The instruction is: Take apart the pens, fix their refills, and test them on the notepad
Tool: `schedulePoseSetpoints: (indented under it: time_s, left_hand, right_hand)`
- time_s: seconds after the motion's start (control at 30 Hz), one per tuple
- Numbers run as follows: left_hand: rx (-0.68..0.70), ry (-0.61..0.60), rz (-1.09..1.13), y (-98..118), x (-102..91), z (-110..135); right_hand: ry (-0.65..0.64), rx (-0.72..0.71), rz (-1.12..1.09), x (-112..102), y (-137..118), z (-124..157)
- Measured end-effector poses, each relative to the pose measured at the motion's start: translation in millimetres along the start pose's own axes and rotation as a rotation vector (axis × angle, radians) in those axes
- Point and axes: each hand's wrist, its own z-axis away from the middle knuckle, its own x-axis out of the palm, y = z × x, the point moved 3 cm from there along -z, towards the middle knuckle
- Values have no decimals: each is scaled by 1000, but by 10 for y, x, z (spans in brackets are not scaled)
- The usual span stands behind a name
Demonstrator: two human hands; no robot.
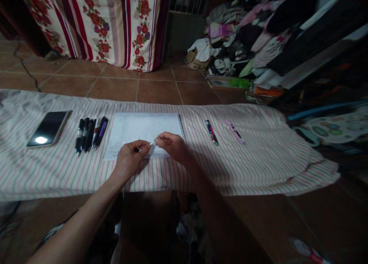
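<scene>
My left hand [132,156] is closed in a pinch around a thin white stick [151,143], perhaps a pen part. Its lower end pokes out below my fingers. My right hand [171,144] is also closed, thumb and fingertips pinched at the stick's other end. Whatever else those fingertips hold is too small to make out. Both hands are over the near part of a spiral-bound notebook [149,126], its wire binding along the right side. Right of the notebook lie a dark patterned pen [212,132] and a pink pen [235,132].
Several dark pens [89,134] lie side by side left of the notebook. Beyond them is a phone [49,128] with light glaring off its screen. A striped cloth [258,152] covers the table. Past it are a tiled floor, a floral curtain [115,26] and heaped clothes [224,30].
</scene>
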Motion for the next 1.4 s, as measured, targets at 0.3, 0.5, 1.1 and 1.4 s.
schedulePoseSetpoints:
  time_s: [0.3, 0.5, 1.1, 1.4]
  left_hand:
    - [-14, 3, -83, -78, 13, -19]
    - [-26, 7, -23, -79, 8, -29]
    - [-48, -101, 151, -78, 76, -45]
    - [-33, -109, 214, -18, 98, -30]
  right_hand:
    - [141, -77, 345, 37, 23, -7]
    - [104, -105, 160, 45, 4, -8]
    - [20, 39, -290, 17, 38, -34]
    - [-14, -63, -210, 29, 57, -30]
